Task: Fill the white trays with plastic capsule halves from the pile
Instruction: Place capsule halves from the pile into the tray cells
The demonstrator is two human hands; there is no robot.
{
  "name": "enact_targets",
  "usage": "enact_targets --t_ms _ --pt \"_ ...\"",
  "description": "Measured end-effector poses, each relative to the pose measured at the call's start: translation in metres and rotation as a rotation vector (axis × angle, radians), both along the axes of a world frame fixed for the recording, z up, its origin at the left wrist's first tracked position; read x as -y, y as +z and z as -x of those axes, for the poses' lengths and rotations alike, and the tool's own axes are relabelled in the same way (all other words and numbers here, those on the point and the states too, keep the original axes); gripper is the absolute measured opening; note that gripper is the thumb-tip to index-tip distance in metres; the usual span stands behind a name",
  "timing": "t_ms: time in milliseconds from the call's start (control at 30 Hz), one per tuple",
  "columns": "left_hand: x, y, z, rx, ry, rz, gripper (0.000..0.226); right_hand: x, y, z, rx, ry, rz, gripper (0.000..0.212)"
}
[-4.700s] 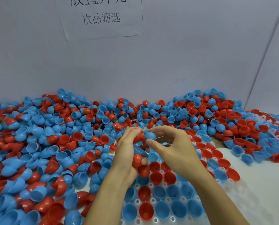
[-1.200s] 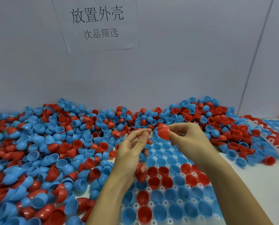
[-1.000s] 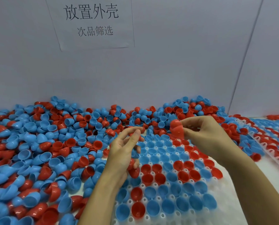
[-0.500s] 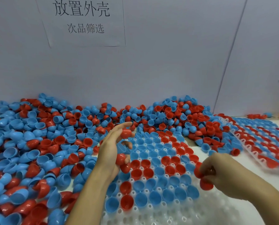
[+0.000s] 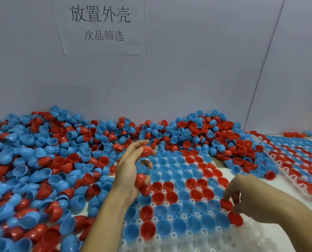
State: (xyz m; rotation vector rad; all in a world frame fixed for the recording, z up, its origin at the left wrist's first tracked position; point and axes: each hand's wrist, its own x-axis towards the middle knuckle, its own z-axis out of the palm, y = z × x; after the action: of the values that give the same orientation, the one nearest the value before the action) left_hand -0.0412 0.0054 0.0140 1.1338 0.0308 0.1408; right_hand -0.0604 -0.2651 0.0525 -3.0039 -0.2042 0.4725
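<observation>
Red capsule half (image 5: 226, 204) sits pinched in the right hand (image 5: 256, 202), fingers curled round it, lowered to a cup at the right edge of the filled zone of the near white tray (image 5: 260, 239); a 2nd red half (image 5: 235, 218) lies just below those fingers, can't tell if seated or also held. Beyond and left of the fingertips approx. all cups are filled w/ blue and red halves, open side up; nearer the person than the fingers the tray rows are bare, so roughly half or more is done on this tray. Left hand (image 5: 133, 171) hovers over the tray's left edge, fingers curled on a stock of several halves, one red at the fingertips (image 5: 145, 150). Loose pile (image 5: 60, 160) spreads left and beyond, still large. A second tray (image 5: 296, 164) far right looks full.
</observation>
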Motion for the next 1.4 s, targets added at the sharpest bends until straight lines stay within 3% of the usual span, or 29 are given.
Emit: enact_targets --t_ms 167,333,400,567,667,767,933,1167,1267,1400 --pt "0.000 -0.002 0.000 -0.004 -0.011 -0.006 0.010 -0.033 0.021 -0.024 0.243 0.116 -0.192 0.031" --pt "0.000 -0.003 -0.002 -0.001 -0.021 -0.036 0.043 -0.095 0.004 -0.037 0.408 0.211 -0.762 0.029" --pt "0.000 -0.005 -0.002 0.011 -0.026 -0.062 0.052 -0.109 -0.009 -0.036 0.463 0.246 -0.889 0.034" --pt "0.004 -0.006 -0.001 0.150 0.076 -0.414 0.036 -0.112 -0.017 -0.038 0.569 0.223 -1.102 0.035" --pt "0.008 -0.006 0.001 0.232 0.116 -0.628 0.033 -0.113 -0.017 -0.037 0.569 0.223 -1.112 0.022" --pt "0.010 -0.005 0.004 0.280 0.146 -0.741 0.037 -0.114 -0.021 -0.037 0.526 0.202 -1.135 0.029" --pt "0.011 -0.004 0.003 0.258 0.138 -0.687 0.057 -0.112 -0.023 -0.041 0.539 0.146 -1.232 0.024" --pt "0.007 -0.002 0.000 0.272 0.134 -0.672 0.033 -0.111 -0.026 -0.045 0.504 0.104 -1.255 0.021" --pt "0.007 -0.003 -0.002 0.291 0.104 -0.713 0.018 -0.109 -0.028 -0.047 0.505 0.085 -1.188 0.020" --pt "0.007 -0.002 0.000 0.301 0.099 -0.717 0.016 -0.108 -0.030 -0.047 0.534 0.050 -1.074 0.019"
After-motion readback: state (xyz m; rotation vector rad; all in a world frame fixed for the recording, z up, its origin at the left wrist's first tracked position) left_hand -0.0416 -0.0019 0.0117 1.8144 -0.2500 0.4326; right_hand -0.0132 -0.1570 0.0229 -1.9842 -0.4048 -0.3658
